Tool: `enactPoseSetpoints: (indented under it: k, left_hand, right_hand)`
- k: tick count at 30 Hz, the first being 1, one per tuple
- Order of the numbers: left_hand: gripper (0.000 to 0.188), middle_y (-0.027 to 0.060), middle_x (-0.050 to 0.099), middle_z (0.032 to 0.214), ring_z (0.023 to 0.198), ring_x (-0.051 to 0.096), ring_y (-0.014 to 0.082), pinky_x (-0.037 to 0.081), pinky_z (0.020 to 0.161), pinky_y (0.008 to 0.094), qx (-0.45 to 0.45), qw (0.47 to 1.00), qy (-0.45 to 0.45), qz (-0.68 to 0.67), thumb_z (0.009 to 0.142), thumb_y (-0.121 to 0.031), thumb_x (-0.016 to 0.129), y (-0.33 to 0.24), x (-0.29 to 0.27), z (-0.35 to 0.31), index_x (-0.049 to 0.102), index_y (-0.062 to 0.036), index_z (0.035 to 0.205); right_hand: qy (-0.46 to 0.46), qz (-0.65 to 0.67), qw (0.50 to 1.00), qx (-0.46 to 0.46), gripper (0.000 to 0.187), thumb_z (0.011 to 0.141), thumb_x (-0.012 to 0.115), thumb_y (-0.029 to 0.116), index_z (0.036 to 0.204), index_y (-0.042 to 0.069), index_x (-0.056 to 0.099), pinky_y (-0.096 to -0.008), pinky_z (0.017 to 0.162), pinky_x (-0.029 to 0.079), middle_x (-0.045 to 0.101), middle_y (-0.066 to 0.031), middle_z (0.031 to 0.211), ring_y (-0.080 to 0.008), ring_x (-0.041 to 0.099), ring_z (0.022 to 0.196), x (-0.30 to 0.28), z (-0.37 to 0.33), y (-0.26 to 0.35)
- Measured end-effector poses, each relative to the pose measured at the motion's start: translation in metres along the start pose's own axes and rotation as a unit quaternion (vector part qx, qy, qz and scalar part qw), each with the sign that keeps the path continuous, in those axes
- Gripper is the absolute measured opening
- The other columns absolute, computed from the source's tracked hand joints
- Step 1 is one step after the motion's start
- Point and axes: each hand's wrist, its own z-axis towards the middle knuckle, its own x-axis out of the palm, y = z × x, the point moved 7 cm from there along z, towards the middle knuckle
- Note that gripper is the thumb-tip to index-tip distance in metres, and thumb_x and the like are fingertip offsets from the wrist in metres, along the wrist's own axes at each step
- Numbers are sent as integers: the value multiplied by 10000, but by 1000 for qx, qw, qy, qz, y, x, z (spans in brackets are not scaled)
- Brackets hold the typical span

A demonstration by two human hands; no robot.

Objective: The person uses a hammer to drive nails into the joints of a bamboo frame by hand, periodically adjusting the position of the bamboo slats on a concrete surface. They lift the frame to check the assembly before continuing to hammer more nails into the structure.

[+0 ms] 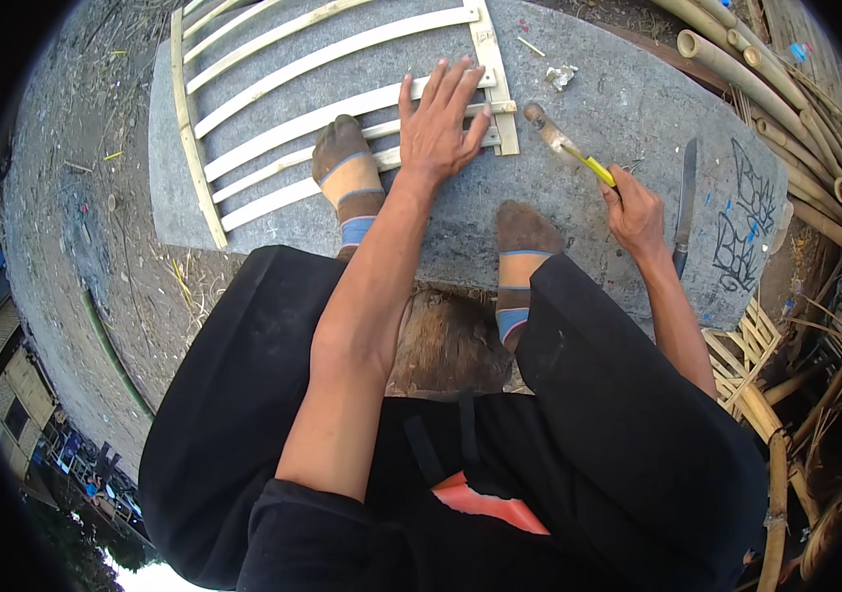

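A bamboo slat frame [292,118] lies on a grey slab, its pale slats running between two end strips. My left hand [440,126] rests on the slats beside the right end strip [485,44], fingers stretched out and holding nothing. My right hand [635,210] is closed round the yellow handle of a hammer [579,156]. The hammer's head is just right of a slat end [503,108], apart from it. My left foot [344,153], in a striped sock, presses on the lower slats; my right foot [527,229] stands on the slab.
A long-bladed knife [686,197] lies on the grey slab [628,109] right of my right hand. Bamboo poles [727,64] are piled along the right side. A crumpled silvery scrap [561,77] sits near the frame's end strip. Between my feet is a wooden stump [450,345].
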Motion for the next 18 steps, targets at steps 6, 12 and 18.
enactPoseSetpoints:
  k: [6,12,18]
  left_hand:
    - [487,-19,614,1339,1358,452,240,244,1142,512,64,998,18,-12,810,-451,745,-20,6,14,659,-242,1241]
    - [161,-48,724,1146,1254,559,220,360,1045,428,68,995,-15,-70,771,-257,787,-3,9,18,781,-183,913]
    - [116,-57,728,1134,1244,561,231,346,1056,422,63,995,-17,-80,787,-262,780,-8,6,18,792,-191,878]
  right_hand:
    - [-30,63,985,158,253,980,601,211,1162,34,594,-415,547,481,631,-187,766,-369,637,616,-4,-33,-22]
    - [-33,100,972,209,261,1006,563,236,1161,28,587,-393,581,473,602,-185,730,-330,625,628,-9,-44,-14]
    - [-30,124,970,205,255,1009,556,237,1148,26,586,-382,582,471,593,-175,725,-308,622,624,-3,-31,10]
